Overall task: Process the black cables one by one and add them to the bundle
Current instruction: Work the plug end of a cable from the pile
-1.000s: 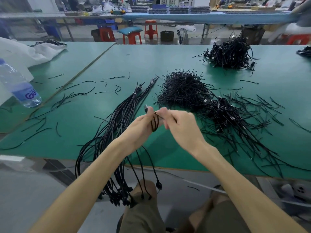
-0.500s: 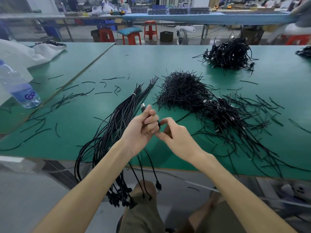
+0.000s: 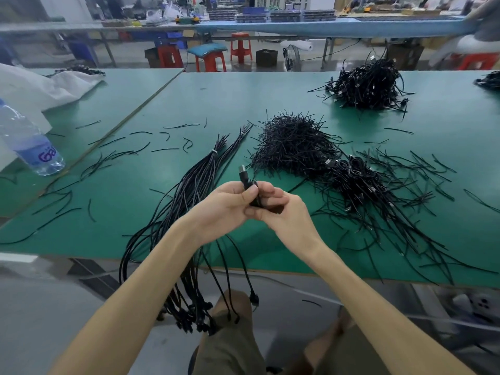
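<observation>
My left hand (image 3: 226,209) grips a coiled black cable (image 3: 247,182), whose plug sticks up above my fingers. My right hand (image 3: 284,215) pinches the same cable from the right, and the two hands touch. Loose ends of the cable hang down past the table edge. The bundle of straightened black cables (image 3: 200,182), tied with a white band near its far end, lies on the green table (image 3: 243,98) left of my hands and droops over the front edge. A heap of coiled cables (image 3: 354,185) sits to the right.
A mound of black twist ties (image 3: 292,144) lies behind my hands, and another cable pile (image 3: 368,85) sits far right. A water bottle (image 3: 29,144) stands at the left edge. Loose ties are scattered over the table. White cloth (image 3: 40,87) lies at the back left.
My hands have come closer together around the cable. The plug now stands up above my left fingers, and the open loop seen a second ago is gathered inside my grip.
</observation>
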`<state>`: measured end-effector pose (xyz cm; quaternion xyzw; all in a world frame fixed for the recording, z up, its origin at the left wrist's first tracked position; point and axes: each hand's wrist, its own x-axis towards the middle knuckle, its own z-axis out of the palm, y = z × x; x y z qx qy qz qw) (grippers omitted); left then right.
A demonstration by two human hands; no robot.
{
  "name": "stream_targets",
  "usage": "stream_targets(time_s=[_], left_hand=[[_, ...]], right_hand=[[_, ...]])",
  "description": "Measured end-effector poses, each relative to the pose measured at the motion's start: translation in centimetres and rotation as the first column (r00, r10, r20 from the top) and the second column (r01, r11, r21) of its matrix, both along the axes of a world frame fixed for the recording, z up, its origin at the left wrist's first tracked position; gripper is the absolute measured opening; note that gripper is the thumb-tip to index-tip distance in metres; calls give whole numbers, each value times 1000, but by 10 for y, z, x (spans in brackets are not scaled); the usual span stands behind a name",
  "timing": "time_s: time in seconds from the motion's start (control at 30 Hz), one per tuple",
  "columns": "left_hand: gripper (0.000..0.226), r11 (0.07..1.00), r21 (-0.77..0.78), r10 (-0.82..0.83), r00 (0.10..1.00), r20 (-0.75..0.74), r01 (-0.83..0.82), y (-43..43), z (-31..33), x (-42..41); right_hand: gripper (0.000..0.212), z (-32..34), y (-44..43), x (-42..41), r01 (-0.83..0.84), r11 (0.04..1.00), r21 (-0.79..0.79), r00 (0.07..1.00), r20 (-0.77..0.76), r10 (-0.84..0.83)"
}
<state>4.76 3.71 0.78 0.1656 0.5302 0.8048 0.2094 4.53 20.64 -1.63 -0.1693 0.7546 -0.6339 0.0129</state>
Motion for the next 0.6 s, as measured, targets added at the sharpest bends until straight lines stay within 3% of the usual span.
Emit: stream_targets(time_s=[0.1,0.2,0.3,0.4,0.6], left_hand=[[30,981,-194,-12,997,-76,-3,-11,2,-1],[31,930,-361,25,992,-125,-69,-12,1,1],[27,879,-412,195,970,-148,-240,-6,-3,4],[20,734,-516,358,897,-259,-442,-3,-9,4],[32,674,-634,335,922,-195,-379,-7,-16,2]], right_hand=[[44,-3,-1,3,0,1000,-6,1000,-26,0],[37,-9,0,4,58,986,154,989,-144,-36],[41,-13,1,3,158,943,292,970,-223,-94],[47,-12,7,-1,203,889,411,958,-269,-94],[23,-11,14,3,155,801,578,957,-290,24]])
